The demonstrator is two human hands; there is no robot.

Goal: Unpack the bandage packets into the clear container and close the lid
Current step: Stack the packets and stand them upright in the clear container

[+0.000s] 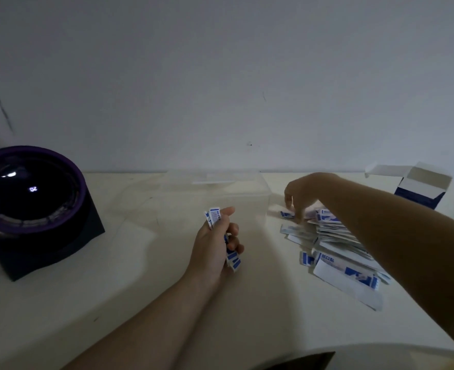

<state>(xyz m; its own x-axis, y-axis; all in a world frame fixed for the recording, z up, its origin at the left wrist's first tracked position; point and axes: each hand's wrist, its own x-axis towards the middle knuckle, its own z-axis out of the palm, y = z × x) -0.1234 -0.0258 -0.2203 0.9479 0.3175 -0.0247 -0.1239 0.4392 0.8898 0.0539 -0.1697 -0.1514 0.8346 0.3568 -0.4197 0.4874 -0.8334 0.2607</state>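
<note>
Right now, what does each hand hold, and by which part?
Left hand grips a packet bundle around its middle. Right hand touches the pile; grip cannot be told.

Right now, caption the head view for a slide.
Left hand grips blue-and-white bandage packets near the clear plastic container; right hand reaches into the loose pile.

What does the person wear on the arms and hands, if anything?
The left hand and the right hand wear no gloves. No sleeve, watch or bracelet shows anywhere up to the frame's edge; everything visible is bare. The dim picture does not let me tell rings.
</note>
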